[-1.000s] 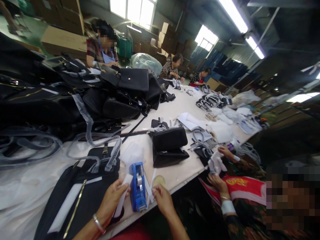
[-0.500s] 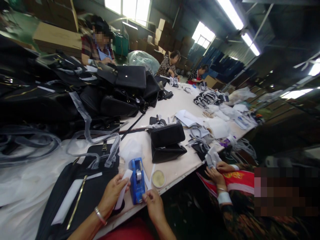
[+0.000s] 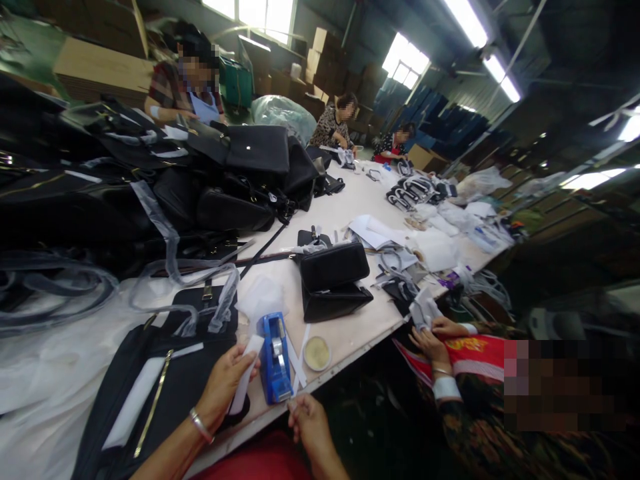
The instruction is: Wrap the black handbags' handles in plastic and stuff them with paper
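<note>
Left hand [image 3: 225, 381] pinches white strip [image 3: 243, 383] | beside blue plastic tape dispenser [image 3: 274, 371], likely for reach | right hand [image 3: 310, 420] bunched below, contents unclear

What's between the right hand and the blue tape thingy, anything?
Nothing that I can see. The right hand is just by the near end of the blue tape dispenser; whether they touch is hard to tell. The left hand is off to the side, holding a white strip.
</note>
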A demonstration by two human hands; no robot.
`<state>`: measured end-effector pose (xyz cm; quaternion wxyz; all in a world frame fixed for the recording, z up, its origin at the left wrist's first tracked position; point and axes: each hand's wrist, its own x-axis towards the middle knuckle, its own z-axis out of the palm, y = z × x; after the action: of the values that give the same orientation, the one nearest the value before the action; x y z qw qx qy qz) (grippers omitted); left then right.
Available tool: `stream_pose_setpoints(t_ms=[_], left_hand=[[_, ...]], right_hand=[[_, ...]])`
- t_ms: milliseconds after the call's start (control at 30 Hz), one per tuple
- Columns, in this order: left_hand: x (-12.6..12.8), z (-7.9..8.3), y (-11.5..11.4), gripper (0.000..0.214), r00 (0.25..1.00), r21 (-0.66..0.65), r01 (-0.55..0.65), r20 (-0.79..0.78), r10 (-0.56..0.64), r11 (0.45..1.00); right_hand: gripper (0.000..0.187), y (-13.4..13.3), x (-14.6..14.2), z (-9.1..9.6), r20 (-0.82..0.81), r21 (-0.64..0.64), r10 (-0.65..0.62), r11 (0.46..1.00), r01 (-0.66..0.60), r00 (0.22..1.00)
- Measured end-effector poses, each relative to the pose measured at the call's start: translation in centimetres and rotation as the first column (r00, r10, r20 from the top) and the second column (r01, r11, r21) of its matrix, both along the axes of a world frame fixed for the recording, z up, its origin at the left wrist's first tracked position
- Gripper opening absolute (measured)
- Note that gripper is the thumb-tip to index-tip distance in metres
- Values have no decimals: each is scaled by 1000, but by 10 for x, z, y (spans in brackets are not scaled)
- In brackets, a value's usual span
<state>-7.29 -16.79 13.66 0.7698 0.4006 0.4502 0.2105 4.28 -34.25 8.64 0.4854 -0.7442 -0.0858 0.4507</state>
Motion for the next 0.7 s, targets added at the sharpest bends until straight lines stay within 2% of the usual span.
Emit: stream_pose_setpoints(t_ms=[133,200,300,367,500,700], left_hand=[[1,3,1,33,1000,-9,-6,-4,6,1000],[1,4,1,34,1000,-11,-9,-7,8,1000],[3,3,0,34,1000,-23,-9,-7,9,1000],[3,1,0,34,1000,-30,-4,1,4,1000],[3,-6,0,35,999,-41,13,44,-11,999],[0,-7,1,33,992,-56,40,118,-34,998]], right_hand=[[36,0,1,-5,21,-18,26,1000,-26,999],[30,0,4,-5,120,-38,94,995,-90,988],[23,1,9,1,353,-93,253,967,-236,901],[20,2,13,5,441,-137,339,940,-312,831],[18,4,18,6,472,-197,417,908,-369,777],[16,2,27,-4,376,-143,464,884,-444,802]])
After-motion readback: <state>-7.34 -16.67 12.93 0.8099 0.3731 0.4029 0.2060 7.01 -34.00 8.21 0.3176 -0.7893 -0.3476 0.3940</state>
